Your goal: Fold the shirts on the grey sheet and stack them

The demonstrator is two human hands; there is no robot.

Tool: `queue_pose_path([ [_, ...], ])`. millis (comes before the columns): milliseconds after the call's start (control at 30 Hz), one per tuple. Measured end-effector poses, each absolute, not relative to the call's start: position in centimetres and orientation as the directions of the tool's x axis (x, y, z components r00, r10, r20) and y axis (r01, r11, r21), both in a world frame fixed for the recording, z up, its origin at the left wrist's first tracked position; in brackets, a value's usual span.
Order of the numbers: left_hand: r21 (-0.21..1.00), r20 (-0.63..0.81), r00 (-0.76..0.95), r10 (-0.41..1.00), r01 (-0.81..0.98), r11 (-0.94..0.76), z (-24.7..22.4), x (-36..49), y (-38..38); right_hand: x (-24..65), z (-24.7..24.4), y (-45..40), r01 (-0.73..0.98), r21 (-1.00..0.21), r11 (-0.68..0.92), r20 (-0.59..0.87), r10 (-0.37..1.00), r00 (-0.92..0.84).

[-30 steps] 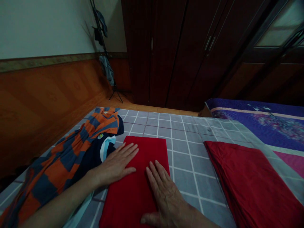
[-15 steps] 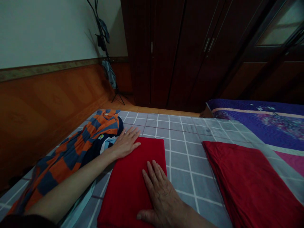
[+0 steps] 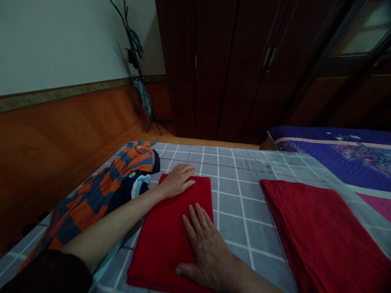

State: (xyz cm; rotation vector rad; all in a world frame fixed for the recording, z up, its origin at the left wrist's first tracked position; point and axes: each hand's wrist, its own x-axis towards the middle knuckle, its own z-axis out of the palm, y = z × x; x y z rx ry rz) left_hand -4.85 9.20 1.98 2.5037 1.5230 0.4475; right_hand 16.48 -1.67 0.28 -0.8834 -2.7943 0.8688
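Observation:
A red cloth [image 3: 165,244], folded into a flat rectangle, lies on the bed in front of me. My left hand [image 3: 179,181] rests across its far end, fingers stretched out to the right. Flat on the cloth's right side lies my right hand [image 3: 206,246], fingers extended and thumb apart. Neither hand grasps anything. To the right, a second folded red cloth [image 3: 320,232] lies apart from both hands. Left of my left forearm is a heap of clothing with an orange and blue-grey checked garment [image 3: 100,195].
Under everything spreads a grey bedsheet with white grid lines [image 3: 232,203]. A purple floral quilt [image 3: 336,150] covers the area at right. Beyond the bed stand a dark wooden wardrobe [image 3: 226,73] and a coat rack [image 3: 140,73] with items hanging on it.
My left hand has slid to the right along the far end of the folded red cloth. My right hand stays in nearly the same spot on it.

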Motion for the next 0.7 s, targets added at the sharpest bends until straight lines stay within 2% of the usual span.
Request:
queue_pose_path([
  [100, 0.529, 0.211, 0.458, 0.864, 0.69, -0.495, 1.9, -2.9, 7.9, 16.5, 0.3, -1.7, 0.505, -0.549, 0.666, -0.081, 0.559, -0.826],
  [267, 0.589, 0.191, 0.421, 0.887, 0.674, -0.447, 0.1, -2.6, 7.1, 16.4, 0.1, -1.6, 0.506, -0.563, 0.654, -0.09, 0.56, -0.824],
  [367, 0.575, 0.216, 0.375, 0.901, 0.698, -0.428, -0.4, -3.0, 8.0, 16.4, 0.3, -1.6, 0.513, -0.565, 0.647, -0.102, 0.562, -0.821],
  [533, 0.541, 0.305, 0.158, 0.939, 0.783, -0.307, -0.3, -3.1, 8.9, 16.4, 0.7, -1.6, 0.506, -0.571, 0.646, -0.103, 0.556, -0.825],
  [600, 0.506, 0.314, 0.214, 0.925, 0.786, -0.354, -0.3, -3.2, 8.6, 16.4, 0.9, -1.5, 0.508, -0.575, 0.641, -0.114, 0.553, -0.826],
  [700, 0.362, 0.299, 0.349, 0.888, 0.819, -0.444, -0.2, -4.3, 8.4, 16.4, 0.9, -1.5, 0.515, -0.577, 0.634, -0.13, 0.551, -0.824],
])
